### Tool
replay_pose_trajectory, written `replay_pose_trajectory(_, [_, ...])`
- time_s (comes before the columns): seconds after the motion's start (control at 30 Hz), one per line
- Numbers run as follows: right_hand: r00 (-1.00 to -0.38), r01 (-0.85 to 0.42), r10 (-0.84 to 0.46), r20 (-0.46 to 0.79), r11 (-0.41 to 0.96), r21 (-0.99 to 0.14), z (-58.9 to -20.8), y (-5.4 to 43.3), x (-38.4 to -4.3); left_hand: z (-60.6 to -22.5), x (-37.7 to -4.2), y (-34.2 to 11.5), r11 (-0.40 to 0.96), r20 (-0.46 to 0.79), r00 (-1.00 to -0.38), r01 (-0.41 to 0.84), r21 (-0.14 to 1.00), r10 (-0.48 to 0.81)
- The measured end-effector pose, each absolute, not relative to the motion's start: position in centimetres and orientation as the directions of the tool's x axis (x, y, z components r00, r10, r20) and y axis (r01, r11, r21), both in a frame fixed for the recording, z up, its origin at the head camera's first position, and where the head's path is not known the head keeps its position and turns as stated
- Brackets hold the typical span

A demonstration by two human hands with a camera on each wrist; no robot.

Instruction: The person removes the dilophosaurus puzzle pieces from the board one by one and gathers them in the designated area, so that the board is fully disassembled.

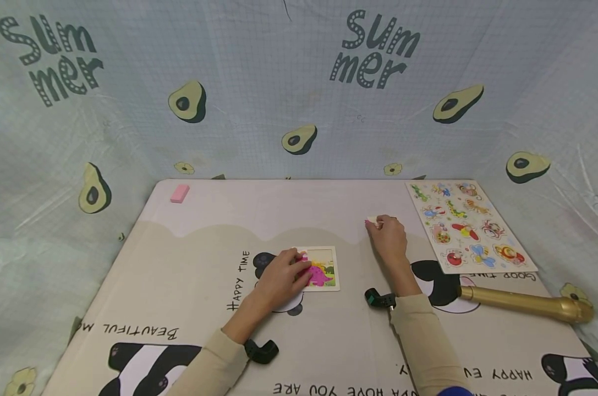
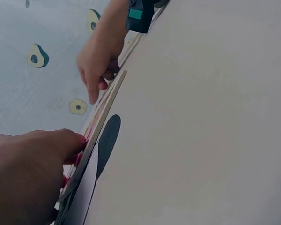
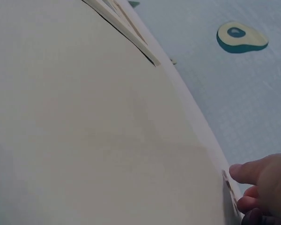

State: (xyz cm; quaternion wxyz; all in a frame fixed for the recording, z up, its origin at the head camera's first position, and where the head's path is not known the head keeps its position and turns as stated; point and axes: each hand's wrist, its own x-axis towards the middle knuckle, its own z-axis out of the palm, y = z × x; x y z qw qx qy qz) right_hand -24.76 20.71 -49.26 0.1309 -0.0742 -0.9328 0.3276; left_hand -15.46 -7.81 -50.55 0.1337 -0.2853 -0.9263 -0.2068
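A small framed jigsaw puzzle with a pink dinosaur picture lies flat near the middle of the table. Over its left side is my left hand, its fingertips resting on the pink part and covering that edge. From the left wrist view, the puzzle's pale rim is seen nearly edge-on beside those fingers. Farther right, my right hand pinches a small pale piece with a bit of pink at its edge. In the right wrist view the thin piece is tilted between thumb and fingers, close over the table.
A picture board of colourful insects and animals lies at the right. Below it a gold-coloured rod reaches past the table's right edge. A pink block sits at the far left corner. Printed cloth hangs behind the table.
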Motion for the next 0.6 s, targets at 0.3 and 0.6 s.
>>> replay_pose_trajectory(0.3, [-0.953, 0.044, 0.234, 0.191, 0.731, -0.681, -48.4, 21.0, -24.7, -50.5, -15.4, -7.8, 0.754, 0.344, -0.822, 0.560, 0.342, 0.455])
replay_pose_trajectory(0.6, [-0.969, -0.018, 0.157, 0.193, 0.729, -0.684, -46.7, 19.6, -24.3, -50.5, -15.4, -7.8, 0.747, 0.346, -0.822, 0.561, 0.358, 0.452])
